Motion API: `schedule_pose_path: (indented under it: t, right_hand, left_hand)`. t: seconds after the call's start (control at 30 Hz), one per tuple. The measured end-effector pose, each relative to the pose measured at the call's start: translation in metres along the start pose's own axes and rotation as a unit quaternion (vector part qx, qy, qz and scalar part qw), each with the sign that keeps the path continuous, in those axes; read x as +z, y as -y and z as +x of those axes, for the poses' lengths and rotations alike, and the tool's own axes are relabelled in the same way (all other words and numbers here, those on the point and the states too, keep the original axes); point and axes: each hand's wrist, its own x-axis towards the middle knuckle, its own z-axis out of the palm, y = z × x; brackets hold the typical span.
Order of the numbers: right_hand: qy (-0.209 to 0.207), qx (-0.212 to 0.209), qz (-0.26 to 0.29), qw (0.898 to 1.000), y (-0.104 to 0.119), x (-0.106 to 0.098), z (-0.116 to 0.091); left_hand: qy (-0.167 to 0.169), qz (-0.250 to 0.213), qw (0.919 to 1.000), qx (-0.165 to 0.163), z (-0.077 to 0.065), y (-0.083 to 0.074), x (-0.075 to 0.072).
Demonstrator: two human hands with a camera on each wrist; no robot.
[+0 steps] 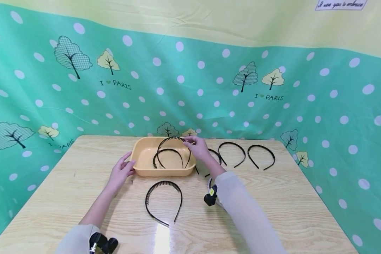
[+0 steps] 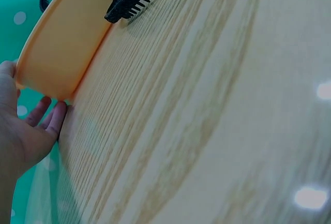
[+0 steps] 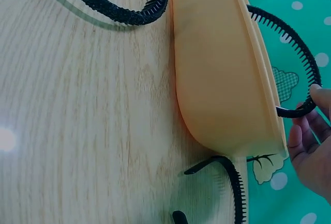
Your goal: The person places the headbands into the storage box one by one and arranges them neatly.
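My right hand [image 1: 197,145] pinches a black toothed headband [image 3: 305,53] at its side, with the band standing up over the yellow-orange plastic tub [image 1: 165,173]. A second black headband [image 1: 168,150] leans inside the tub. At the tub's left end, my left hand [image 1: 122,173] touches the wall with loosely spread fingers; in the left wrist view its fingers [image 2: 57,115] lie beside the tub's end. On the table in front of the tub lies another black headband [image 1: 148,194], its teeth facing inward.
Right of the tub, more black headbands lie on the wooden table [image 1: 289,197]: one partly behind my right wrist, another headband [image 1: 231,143] beside it and a headband [image 1: 261,145] farther right. A partly hidden band sits under my right sleeve. A green dotted curtain [image 1: 177,91] hangs behind.
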Motion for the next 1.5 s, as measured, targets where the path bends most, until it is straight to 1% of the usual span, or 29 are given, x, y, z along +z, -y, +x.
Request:
schedule_pose_path:
  t: [0.33, 0.5, 0.77, 1.07, 1.37, 1.5]
  right_hand:
    - [-0.002, -0.017, -0.007, 1.0, -0.001, 0.004, 0.0]
    - [0.009, -0.017, -0.004, 1.0, 0.0, 0.008, -0.001]
    - [0.025, -0.034, 0.0, 0.999, 0.004, 0.014, -0.002]
    - [0.032, -0.023, 0.003, 0.999, 0.004, 0.019, -0.003]
    - [0.038, -0.01, 0.023, 0.999, 0.004, 0.02, -0.005]
    - [0.041, -0.006, 0.009, 0.999, 0.004, 0.02, -0.004]
  left_hand:
    - [-0.002, -0.003, 1.0, 0.0, 0.001, -0.001, 0.001]
    - [-0.002, -0.004, 1.0, -0.001, 0.0, 0.0, 0.001]
    - [-0.002, -0.001, 1.0, -0.002, 0.001, 0.001, 0.001]
    - [-0.002, 0.001, 1.0, 0.001, 0.001, 0.001, 0.001]
    - [-0.003, 0.005, 1.0, 0.001, 0.0, 0.0, 0.002]
    - [-0.003, 0.003, 1.0, 0.003, -0.001, -0.001, 0.002]
